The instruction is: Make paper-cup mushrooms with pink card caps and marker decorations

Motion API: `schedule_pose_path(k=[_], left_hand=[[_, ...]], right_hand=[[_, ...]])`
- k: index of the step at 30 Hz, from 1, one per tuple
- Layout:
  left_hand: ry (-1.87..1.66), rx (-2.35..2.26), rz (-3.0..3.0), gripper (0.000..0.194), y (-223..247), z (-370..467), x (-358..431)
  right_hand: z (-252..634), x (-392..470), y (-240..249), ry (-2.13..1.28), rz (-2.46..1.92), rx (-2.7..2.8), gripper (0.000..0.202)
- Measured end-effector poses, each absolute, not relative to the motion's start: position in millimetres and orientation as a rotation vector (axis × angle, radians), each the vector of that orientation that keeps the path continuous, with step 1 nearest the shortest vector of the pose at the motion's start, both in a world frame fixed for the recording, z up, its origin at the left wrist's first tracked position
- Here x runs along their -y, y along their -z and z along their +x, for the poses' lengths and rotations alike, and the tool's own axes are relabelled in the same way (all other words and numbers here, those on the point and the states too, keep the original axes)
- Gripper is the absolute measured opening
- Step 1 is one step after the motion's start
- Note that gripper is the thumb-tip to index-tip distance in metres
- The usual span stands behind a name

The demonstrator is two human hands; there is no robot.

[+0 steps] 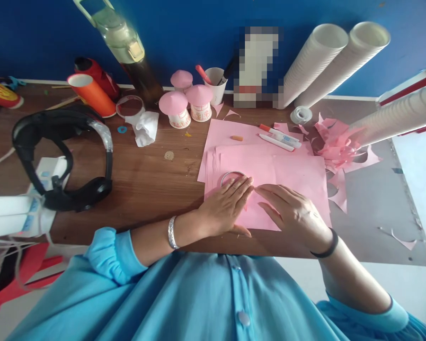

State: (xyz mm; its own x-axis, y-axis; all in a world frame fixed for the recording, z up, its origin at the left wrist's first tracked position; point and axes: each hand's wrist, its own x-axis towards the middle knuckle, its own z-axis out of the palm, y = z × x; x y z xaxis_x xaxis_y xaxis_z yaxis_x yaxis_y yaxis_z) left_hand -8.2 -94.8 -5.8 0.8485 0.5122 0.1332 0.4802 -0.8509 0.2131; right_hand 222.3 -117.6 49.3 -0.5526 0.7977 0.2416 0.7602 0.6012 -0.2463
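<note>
A stack of pink paper sheets [298, 175] lies at the table's front edge, below both hands. My left hand [227, 201] rests flat with fingers stretched out, partly over a thin ring [230, 174] on the top sheet; only the ring's far arc shows. My right hand [293, 210] is over the sheets to the right, fingers stretched and thumb apart, its fingertips close to the left fingertips. I see nothing held in it. An orange-capped marker [277, 134] and a white pen [276, 142] lie on the sheets beyond the hands, near a small brown piece [236, 138].
Several paper cups with pink cone roofs [199, 96] stand behind, beside a cup holding pens [216, 85]. Stacked paper cups [315, 66] lean at the wall. Pink scraps [341, 147] and a tape roll [301, 115] lie right; a black headset-like strap [62, 156] lies left.
</note>
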Motion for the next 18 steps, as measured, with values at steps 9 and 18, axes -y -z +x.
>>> schedule_pose_path(k=[9,18], left_hand=[[-0.339,-0.783,2.747,0.120,10,-7,95],[-0.348,-0.807,2.722,0.091,1,-5,90]], right_hand=[[221,84,-67,-0.047,-1.265,2.534,0.026],[242,0,-57,0.165,-1.749,2.371,0.029]])
